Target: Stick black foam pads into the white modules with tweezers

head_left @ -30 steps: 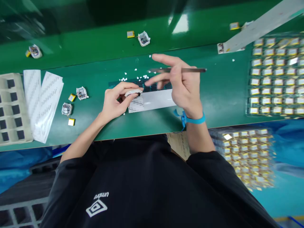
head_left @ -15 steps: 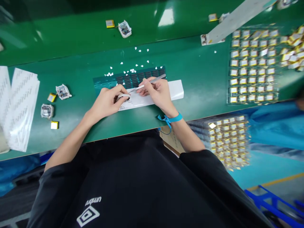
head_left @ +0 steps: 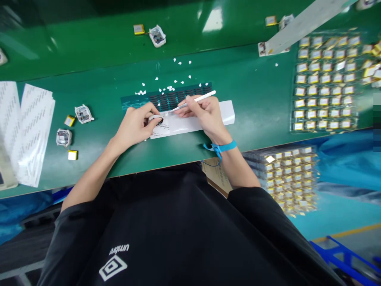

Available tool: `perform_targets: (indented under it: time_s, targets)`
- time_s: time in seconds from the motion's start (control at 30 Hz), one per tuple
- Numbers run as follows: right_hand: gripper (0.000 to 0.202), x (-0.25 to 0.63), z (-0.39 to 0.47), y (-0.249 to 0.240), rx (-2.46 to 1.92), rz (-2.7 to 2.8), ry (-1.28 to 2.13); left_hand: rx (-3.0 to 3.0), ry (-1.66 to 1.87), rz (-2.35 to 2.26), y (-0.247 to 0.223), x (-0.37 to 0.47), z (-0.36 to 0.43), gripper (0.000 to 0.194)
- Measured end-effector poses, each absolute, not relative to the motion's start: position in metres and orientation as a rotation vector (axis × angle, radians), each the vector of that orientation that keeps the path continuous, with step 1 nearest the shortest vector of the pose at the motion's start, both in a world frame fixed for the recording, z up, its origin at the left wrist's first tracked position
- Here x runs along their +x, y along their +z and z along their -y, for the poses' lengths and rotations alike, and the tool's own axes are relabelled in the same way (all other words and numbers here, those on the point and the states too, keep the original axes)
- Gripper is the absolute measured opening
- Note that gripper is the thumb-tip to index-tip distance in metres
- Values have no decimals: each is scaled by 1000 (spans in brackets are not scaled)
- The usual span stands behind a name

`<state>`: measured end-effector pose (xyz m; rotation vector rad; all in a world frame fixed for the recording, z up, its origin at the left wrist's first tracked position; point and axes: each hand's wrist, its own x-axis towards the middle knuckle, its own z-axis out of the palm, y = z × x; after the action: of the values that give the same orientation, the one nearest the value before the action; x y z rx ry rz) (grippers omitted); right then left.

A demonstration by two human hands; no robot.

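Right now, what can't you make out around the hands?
- Head view: the small white part under the left hand is mostly covered by its fingers.
- Tweezers in the right hand: the tip is too small to tell whether it grips anything.
- Print on the white box: too small to read.
- Paper sheets: cut off by the left edge.

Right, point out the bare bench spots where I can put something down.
Widest bare patch: green bench between the white box and the tray of yellow cells. Another lies between the small modules and the left hand. Crowded: around the dark sticker sheet with white scraps, where the right hand works tweezers.
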<state>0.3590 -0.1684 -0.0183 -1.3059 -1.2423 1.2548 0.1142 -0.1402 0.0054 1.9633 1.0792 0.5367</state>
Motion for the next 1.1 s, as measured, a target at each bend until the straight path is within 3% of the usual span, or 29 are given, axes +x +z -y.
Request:
perform_targets:
  time_s: [0.1, 0.27, 0.47, 1.1]
  targets:
    - [54, 355, 168, -12, -1286, 1155, 1207, 1794, 599, -1070, 5, 116, 142, 14]
    - [59, 333, 172, 4, -1274, 1124, 1116, 1529, 716, -837, 5, 116, 144, 42]
    - [66, 321, 175, 6, -1265, 1225, 1110, 1507, 698, -747, 3, 113, 148, 55]
    - [61, 325, 177, 8, -1320, 1239, 1137, 1588, 652, -885, 9, 118, 155, 46]
